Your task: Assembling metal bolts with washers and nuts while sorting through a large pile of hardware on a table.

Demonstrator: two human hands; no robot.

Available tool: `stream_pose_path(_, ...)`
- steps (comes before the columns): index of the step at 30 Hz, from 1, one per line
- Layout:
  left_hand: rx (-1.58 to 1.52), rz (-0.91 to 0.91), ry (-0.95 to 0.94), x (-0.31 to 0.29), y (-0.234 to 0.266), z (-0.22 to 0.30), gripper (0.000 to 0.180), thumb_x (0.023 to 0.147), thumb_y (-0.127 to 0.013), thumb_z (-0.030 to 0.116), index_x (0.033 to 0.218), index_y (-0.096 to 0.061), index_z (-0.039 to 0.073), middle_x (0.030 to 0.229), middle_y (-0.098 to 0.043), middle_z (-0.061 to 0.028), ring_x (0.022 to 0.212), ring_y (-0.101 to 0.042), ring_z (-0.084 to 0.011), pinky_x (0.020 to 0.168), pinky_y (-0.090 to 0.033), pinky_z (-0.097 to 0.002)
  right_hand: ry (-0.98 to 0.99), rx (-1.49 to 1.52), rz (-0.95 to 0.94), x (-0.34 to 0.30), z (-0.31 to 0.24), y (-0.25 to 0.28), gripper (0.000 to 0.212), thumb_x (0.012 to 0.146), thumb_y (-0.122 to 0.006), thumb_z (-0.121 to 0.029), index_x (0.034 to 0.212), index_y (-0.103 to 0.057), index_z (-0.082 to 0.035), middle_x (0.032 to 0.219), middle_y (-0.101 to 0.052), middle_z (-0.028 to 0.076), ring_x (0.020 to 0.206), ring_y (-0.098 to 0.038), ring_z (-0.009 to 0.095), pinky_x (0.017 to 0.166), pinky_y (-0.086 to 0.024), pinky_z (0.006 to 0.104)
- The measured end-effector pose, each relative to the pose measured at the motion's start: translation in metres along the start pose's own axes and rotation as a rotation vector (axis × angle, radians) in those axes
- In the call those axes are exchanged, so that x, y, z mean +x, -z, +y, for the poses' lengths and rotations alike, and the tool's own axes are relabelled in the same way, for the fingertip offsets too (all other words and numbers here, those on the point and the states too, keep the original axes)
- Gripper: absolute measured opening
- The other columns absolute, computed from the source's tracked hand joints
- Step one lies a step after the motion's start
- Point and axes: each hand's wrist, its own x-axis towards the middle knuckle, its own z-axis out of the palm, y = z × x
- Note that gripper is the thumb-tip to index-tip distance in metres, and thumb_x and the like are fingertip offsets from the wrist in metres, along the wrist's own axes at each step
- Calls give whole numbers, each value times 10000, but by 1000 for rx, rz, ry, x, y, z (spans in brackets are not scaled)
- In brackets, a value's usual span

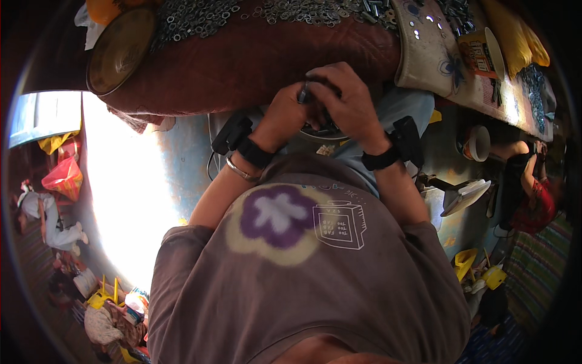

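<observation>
Pinch looks snug on that small metal piece, so keep your left hand steady, though I can't tell what your curled right hand grips.

The left hand and right hand mostly hide a small metal piece, its kind unclear. The top edge cuts off a pile of nuts. A red-clad person, far right, is blurred.
</observation>
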Motion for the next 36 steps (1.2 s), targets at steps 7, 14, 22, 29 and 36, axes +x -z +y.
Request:
stream_pose_path(7,14,-60,24,3,1,0,148,828,-574,61,935,-552,-38,766,-608,-75,634,-599,-133,565,-499,-253,-265,304,-79,3,-11,1,71,819,-606,-68,838,-605,1,827,-540,76,740,-580,164,653,-460,295)
stream_pose_path(14,83,51,61,9,0,10,155,866,-586,112,978,-575,6,794,-606,-23,671,-554,-73,598,-457,-224,-287,239,52,8,9,-1,77,821,-601,-64,850,-596,8,811,-549,85,696,-571,160,634,-454,287)
stream_pose_path(22,196,104,-60,22,16,-6,162,843,-606,119,968,-587,18,701,-615,-15,564,-482,-35,503,-392,-191,-154,-34,138,33,26,11,129,828,-588,-121,871,-614,-2,837,-620,158,787,-620,295,673,-474,353)
stream_pose_path(29,36,120,-35,25,21,6,173,869,-565,90,1026,-527,28,819,-661,-56,563,-462,-30,502,-368,-180,34,-561,227,89,76,44,184,849,-540,-189,928,-627,-47,902,-631,180,859,-593,380,716,-479,447)
stream_pose_path(36,-24,116,47,24,22,15,178,882,-564,142,1005,-544,16,884,-654,-80,558,-480,-30,475,-363,-176,63,-669,127,113,87,35,224,849,-538,-220,1022,-594,-91,956,-614,177,867,-589,386,712,-479,463)
